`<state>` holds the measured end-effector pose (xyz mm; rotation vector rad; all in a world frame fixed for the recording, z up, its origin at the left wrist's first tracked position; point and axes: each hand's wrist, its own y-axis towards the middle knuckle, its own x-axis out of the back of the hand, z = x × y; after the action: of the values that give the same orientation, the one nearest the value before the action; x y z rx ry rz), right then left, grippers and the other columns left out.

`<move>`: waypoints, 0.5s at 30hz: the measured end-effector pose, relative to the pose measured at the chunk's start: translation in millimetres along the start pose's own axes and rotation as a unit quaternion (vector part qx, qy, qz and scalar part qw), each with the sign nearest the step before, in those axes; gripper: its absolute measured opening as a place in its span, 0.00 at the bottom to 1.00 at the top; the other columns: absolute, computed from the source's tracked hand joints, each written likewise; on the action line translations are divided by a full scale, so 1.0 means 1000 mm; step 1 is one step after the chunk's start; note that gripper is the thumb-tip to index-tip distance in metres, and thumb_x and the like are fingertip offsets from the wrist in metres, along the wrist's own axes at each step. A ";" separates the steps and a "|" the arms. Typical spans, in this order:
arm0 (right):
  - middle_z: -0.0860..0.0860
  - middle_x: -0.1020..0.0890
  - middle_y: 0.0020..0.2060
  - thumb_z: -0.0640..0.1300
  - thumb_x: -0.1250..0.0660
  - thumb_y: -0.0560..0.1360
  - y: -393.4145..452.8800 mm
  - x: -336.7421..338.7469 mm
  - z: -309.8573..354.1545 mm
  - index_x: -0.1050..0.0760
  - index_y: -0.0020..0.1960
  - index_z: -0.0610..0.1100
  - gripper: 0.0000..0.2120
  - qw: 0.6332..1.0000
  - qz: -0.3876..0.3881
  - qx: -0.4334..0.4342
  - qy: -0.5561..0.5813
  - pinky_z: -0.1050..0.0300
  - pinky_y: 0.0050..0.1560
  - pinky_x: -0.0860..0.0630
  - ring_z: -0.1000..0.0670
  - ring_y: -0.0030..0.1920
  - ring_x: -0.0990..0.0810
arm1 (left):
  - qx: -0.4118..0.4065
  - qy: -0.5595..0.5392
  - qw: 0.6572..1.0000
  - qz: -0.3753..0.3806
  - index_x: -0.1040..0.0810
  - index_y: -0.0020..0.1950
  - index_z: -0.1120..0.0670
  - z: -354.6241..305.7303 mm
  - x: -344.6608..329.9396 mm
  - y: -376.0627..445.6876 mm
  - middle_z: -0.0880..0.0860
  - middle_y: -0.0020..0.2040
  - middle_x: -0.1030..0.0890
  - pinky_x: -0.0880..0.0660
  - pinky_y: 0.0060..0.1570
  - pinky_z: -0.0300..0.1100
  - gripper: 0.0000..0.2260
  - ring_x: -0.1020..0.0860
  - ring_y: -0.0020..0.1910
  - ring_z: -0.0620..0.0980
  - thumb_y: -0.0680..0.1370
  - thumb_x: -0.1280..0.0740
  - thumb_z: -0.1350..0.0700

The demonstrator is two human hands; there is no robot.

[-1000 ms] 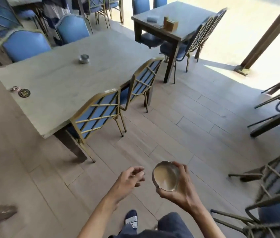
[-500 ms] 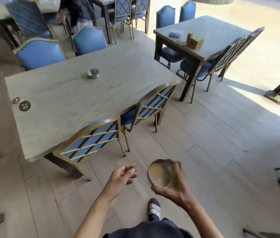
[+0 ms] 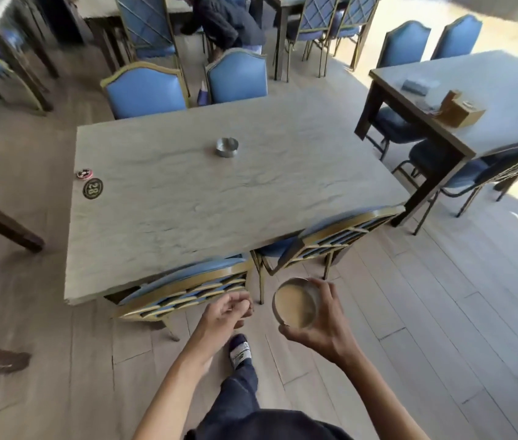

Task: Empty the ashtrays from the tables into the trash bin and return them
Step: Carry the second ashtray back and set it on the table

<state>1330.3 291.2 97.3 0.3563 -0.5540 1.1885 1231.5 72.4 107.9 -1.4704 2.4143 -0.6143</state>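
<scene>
The right hand (image 3: 321, 325) is gripping a round, shiny metal ashtray (image 3: 296, 303) by its rim, fingers curled round it; the left hand (image 3: 224, 315) is hanging loosely curled, empty. Keeping it level, it should be going onto the pale stone-topped bench (image 3: 187, 211).

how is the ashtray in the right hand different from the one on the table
The held ashtray is gripped by the right hand above the floor and tipped on its side, its inside facing the camera; the table ashtray rests upright on the table, untouched. The held one looks empty; the other's contents cannot be seen. Both are round and metal.
</scene>
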 end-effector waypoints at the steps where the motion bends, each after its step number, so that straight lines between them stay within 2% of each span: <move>1: 0.56 0.32 0.62 0.61 0.17 0.58 0.017 -0.003 0.001 0.36 0.70 0.56 0.47 1.000 0.005 0.001 -0.002 0.59 0.58 0.23 0.60 0.61 0.30 | 0.002 -0.004 1.000 -0.004 0.18 0.59 0.51 -0.005 0.005 0.015 0.52 0.53 0.13 0.21 0.57 0.45 0.08 0.16 0.54 0.48 0.82 0.33 0.56; 3: 0.56 0.32 0.62 0.61 0.17 0.58 0.049 -0.008 0.006 0.34 0.71 0.54 0.47 1.000 0.008 -0.006 -0.003 0.54 0.59 0.22 0.59 0.62 0.30 | 0.003 -0.016 1.000 -0.012 0.18 0.60 0.54 -0.014 0.016 0.045 0.52 0.52 0.13 0.21 0.52 0.40 0.08 0.15 0.54 0.49 0.82 0.33 0.58; 6: 0.56 0.32 0.63 0.61 0.17 0.58 0.092 -0.013 0.011 0.34 0.72 0.54 0.48 1.000 0.015 -0.005 -0.020 0.55 0.59 0.22 0.57 0.62 0.30 | 0.015 -0.031 0.999 -0.025 0.19 0.61 0.57 -0.026 0.029 0.089 0.54 0.54 0.14 0.22 0.48 0.37 0.09 0.16 0.53 0.51 0.82 0.34 0.59; 9: 0.57 0.32 0.63 0.61 0.16 0.58 0.127 -0.014 0.012 0.35 0.72 0.56 0.49 0.999 0.016 -0.011 -0.038 0.62 0.57 0.25 0.57 0.62 0.31 | 0.028 -0.032 0.999 -0.016 0.19 0.61 0.59 -0.036 0.037 0.126 0.58 0.54 0.15 0.21 0.43 0.32 0.09 0.17 0.52 0.50 0.82 0.34 0.60; 12: 0.56 0.32 0.62 0.63 0.18 0.57 0.161 -0.014 0.015 0.34 0.73 0.53 0.49 0.998 0.017 -0.019 -0.061 0.68 0.54 0.30 0.58 0.60 0.32 | 0.031 -0.026 0.999 -0.007 0.19 0.59 0.58 -0.046 0.045 0.155 0.59 0.54 0.15 0.21 0.46 0.36 0.08 0.16 0.53 0.51 0.82 0.33 0.59; 15: 0.55 0.32 0.62 0.65 0.21 0.55 0.192 -0.016 0.016 0.33 0.73 0.51 0.50 0.996 0.029 -0.023 -0.079 0.74 0.52 0.33 0.61 0.58 0.34 | 0.037 -0.037 0.999 -0.014 0.18 0.58 0.56 -0.049 0.052 0.180 0.56 0.53 0.14 0.22 0.48 0.39 0.07 0.16 0.54 0.52 0.82 0.33 0.58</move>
<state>1141.9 336.4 96.1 0.3992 -0.7325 1.2075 1045.9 109.3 66.2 -1.4714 2.2941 -0.6375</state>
